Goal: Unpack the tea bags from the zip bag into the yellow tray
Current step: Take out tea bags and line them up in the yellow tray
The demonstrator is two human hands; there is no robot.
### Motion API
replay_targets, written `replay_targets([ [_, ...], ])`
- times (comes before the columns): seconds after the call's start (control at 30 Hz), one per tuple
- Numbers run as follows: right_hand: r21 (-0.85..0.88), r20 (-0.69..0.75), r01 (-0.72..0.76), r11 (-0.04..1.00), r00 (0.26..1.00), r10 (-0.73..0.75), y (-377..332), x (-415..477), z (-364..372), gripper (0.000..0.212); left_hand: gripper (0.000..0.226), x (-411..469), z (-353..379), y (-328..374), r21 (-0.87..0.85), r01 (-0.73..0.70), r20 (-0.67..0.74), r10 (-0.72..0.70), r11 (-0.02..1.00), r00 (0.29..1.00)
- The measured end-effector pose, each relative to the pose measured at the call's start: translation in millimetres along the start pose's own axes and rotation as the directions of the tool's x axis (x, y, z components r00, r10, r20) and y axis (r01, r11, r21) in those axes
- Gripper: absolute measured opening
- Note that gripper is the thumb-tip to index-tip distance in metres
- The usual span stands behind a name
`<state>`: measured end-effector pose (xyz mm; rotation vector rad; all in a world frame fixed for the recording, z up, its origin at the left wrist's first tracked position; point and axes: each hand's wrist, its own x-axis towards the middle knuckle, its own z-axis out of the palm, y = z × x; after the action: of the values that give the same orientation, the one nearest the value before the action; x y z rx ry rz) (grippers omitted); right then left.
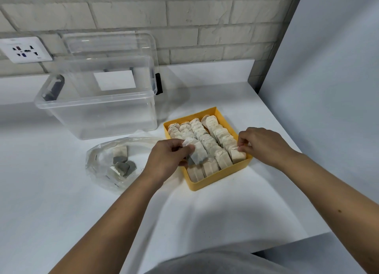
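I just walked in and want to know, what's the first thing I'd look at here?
Probably the yellow tray in the middle of the white table, packed with rows of tea bags. The left hand holds one tea bag over it, while the right hand pinches another at the tray's near right corner. Left of that lies a clear zip bag with a few bags left.

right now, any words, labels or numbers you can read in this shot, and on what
None can be read.
Wall socket: faint marks on its plate, too small and blurred.
Clear storage box: white label looks blank.
Zip bag: small dark marks, unreadable.
Tea bags in the yellow tray: no print visible.
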<state>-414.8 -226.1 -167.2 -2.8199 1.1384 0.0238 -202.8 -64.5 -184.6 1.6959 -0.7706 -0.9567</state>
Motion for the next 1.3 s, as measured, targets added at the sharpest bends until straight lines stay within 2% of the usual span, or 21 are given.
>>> replay_targets([
  [0.1,-0.029,-0.007,-0.004,1.000,1.000,0.003,-1.9,-1.7,-0.6,0.009,0.022,3.4,-3.2,-0.1,0.016,-0.008,-0.025,0.009,1.000,1.000],
  [0.33,-0.083,-0.113,-0.038,0.996,0.993,0.029,-12.6,-1.6,-1.3,0.022,0.025,5.0,-3.1,3.7,0.028,-0.011,-0.004,0.011,1.000,1.000],
  [0.37,-0.048,-0.154,-0.034,0.998,0.988,0.027,-15.4,-1.4,-3.8,0.024,0.025,4.5,-2.7,4.2,0.026,-0.012,0.007,0.012,1.000,1.000],
  [0.43,0.201,-0.231,0.012,0.979,0.972,0.036,-27.0,-1.8,-14.0,0.022,0.021,3.2,-0.4,6.4,0.014,-0.007,0.042,0.006,1.000,0.999],
  [0.47,0.366,-0.233,0.054,0.929,0.972,0.035,-34.8,-2.2,-20.5,0.021,0.019,2.3,1.2,7.7,0.006,-0.003,0.058,0.003,1.000,0.998],
  [0.5,0.499,-0.202,0.087,0.862,0.979,0.018,-43.7,-3.1,-26.5,0.020,0.019,1.5,3.5,9.3,-0.002,-0.003,0.070,0.003,1.000,0.998],
  [0.57,0.604,-0.107,0.101,0.791,0.993,-0.044,-58.7,-4.9,-32.2,0.018,0.020,0.6,7.1,11.4,-0.022,-0.008,0.087,0.010,1.000,0.996],
  [0.77,0.632,-0.117,0.089,0.770,0.993,-0.018,-58.1,-3.6,-30.8,0.009,0.036,1.7,7.2,11.2,-0.049,0.019,0.150,-0.012,0.999,0.989],
  [0.87,0.648,-0.117,0.070,0.758,0.993,0.009,-45.4,-6.6,-36.1,0.008,0.021,1.1,7.4,10.4,-0.037,-0.010,0.120,0.015,0.999,0.993],
  [0.93,0.609,-0.117,0.037,0.792,0.992,0.043,-34.9,-8.1,-35.8,0.008,0.015,2.0,7.7,7.3,-0.022,-0.035,0.091,0.037,0.999,0.995],
  [1.03,0.499,-0.066,-0.037,0.866,0.995,0.081,-19.9,-10.7,-27.5,0.008,0.018,4.9,5.7,-0.8,0.051,-0.048,0.056,0.045,0.998,0.997],
  [1.17,0.422,0.028,-0.107,0.900,0.994,0.106,-10.5,-18.1,-11.4,0.007,0.011,8.7,4.1,-6.9,0.103,-0.072,0.037,0.068,0.992,0.997],
  [1.3,0.342,-0.026,-0.116,0.932,0.991,0.132,-7.6,-17.8,-4.0,0.005,0.010,11.2,1.4,-6.0,0.151,-0.115,0.030,0.112,0.982,0.993],
])
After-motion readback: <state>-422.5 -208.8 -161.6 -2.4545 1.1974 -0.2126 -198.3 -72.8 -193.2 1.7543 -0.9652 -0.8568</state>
